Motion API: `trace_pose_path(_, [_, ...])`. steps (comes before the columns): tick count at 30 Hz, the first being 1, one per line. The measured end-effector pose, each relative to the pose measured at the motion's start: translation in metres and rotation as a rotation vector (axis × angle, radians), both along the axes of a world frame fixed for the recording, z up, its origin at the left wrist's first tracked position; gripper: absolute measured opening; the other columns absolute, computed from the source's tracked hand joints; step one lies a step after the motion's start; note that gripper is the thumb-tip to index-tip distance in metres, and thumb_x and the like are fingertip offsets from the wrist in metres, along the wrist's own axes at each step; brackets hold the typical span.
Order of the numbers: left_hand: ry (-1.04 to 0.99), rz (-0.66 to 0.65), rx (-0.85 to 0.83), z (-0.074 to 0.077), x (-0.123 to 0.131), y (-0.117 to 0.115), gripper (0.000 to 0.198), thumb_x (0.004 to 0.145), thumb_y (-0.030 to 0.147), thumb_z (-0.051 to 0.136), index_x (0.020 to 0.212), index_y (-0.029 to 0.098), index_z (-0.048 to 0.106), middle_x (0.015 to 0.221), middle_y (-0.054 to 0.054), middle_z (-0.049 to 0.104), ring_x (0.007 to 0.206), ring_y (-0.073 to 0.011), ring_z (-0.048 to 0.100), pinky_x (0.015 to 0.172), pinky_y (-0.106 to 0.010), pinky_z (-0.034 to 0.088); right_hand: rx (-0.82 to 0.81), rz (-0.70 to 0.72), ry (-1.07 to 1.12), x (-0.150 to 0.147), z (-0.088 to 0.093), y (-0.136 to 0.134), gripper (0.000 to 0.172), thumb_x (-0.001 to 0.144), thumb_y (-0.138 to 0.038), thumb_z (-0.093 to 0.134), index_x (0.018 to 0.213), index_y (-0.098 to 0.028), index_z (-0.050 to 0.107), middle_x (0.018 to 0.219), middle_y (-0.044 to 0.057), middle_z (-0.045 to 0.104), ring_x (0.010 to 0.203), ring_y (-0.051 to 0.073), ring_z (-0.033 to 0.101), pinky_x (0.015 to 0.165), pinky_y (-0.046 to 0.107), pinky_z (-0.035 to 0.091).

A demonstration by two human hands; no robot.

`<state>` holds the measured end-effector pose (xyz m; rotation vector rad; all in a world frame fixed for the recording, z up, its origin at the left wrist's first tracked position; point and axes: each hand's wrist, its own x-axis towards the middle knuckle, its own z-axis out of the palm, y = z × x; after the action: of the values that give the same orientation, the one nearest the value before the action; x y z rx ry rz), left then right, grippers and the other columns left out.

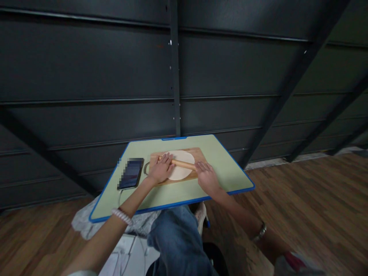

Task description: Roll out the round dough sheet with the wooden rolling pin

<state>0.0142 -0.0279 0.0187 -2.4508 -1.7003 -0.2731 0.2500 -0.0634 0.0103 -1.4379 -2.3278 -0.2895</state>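
Observation:
A round, flat sheet of pale dough (180, 175) lies on a wooden cutting board (199, 153). Across the dough rests a thin wooden rolling pin (184, 164), slanting slightly down to the right. My left hand (161, 168) is closed over the pin's left end, its fingers laid across the top. At the other end, my right hand (207, 177) has its fingers curled round the pin. Both hands cover the pin's ends and part of the board.
The board sits on a small pale-green table (224, 161) with blue edging. A phone (131, 174) with a white cable lies left of the board. Beyond the table stands a dark panelled wall (115, 69). My jeans-clad leg (175, 237) is below the near edge, above a wooden floor (301, 203).

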Motion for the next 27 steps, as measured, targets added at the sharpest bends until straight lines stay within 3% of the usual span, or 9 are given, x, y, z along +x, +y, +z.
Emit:
trace_pose_path(5, [0.028, 0.118, -0.042, 0.002, 0.015, 0.015, 0.054, 0.096, 0.037, 0.019, 0.142, 0.01, 0.029, 0.145, -0.015, 0.034, 0.135, -0.0247, 0.028, 0.108, -0.041, 0.024, 0.033, 0.083, 0.026, -0.012, -0.01, 0.028, 0.054, 0.095, -0.04, 0.03, 0.141, -0.011, 0.032, 0.144, 0.011, 0.037, 0.134, 0.021, 0.028, 0.111, 0.044, 0.011])
trace_pose_path(11, [-0.048, 0.2, -0.139, 0.001, 0.025, 0.05, 0.061, 0.093, 0.047, 0.017, 0.139, 0.01, 0.033, 0.147, -0.016, 0.029, 0.136, -0.0274, 0.026, 0.108, -0.044, 0.024, -0.082, -0.047, 0.036, -0.014, -0.003, 0.089, 0.054, 0.097, -0.04, 0.015, 0.139, -0.014, 0.037, 0.144, 0.008, 0.037, 0.136, 0.02, 0.024, 0.111, 0.046, 0.008])
trace_pose_path(17, [-0.098, 0.22, -0.123, -0.004, 0.022, 0.087, 0.062, 0.092, 0.05, 0.021, 0.133, 0.01, 0.042, 0.141, -0.017, 0.04, 0.133, -0.029, 0.031, 0.109, -0.046, 0.02, -0.122, -0.059, -0.016, -0.022, 0.006, 0.141, 0.055, 0.098, -0.039, 0.012, 0.134, -0.015, 0.044, 0.14, 0.008, 0.043, 0.135, 0.021, 0.026, 0.111, 0.047, 0.004])
trace_pose_path(21, [-0.109, 0.249, -0.15, -0.001, 0.021, 0.105, 0.063, 0.091, 0.053, 0.017, 0.127, 0.012, 0.049, 0.133, -0.017, 0.05, 0.126, -0.0296, 0.042, 0.104, -0.049, 0.026, -0.25, -0.044, -0.045, -0.027, 0.012, 0.174, 0.054, 0.098, -0.041, 0.013, 0.127, -0.019, 0.052, 0.137, 0.007, 0.048, 0.133, 0.021, 0.031, 0.11, 0.049, 0.009])
trace_pose_path(27, [-0.138, 0.316, -0.351, 0.013, 0.015, 0.129, 0.068, 0.089, 0.059, 0.01, 0.107, 0.018, 0.061, 0.112, -0.013, 0.065, 0.103, -0.0278, 0.061, 0.085, -0.04, 0.045, -0.348, -0.053, -0.075, -0.039, 0.016, 0.22, 0.056, 0.097, -0.045, 0.019, 0.117, -0.013, 0.059, 0.127, 0.014, 0.056, 0.12, 0.025, 0.047, 0.101, 0.042, 0.03])
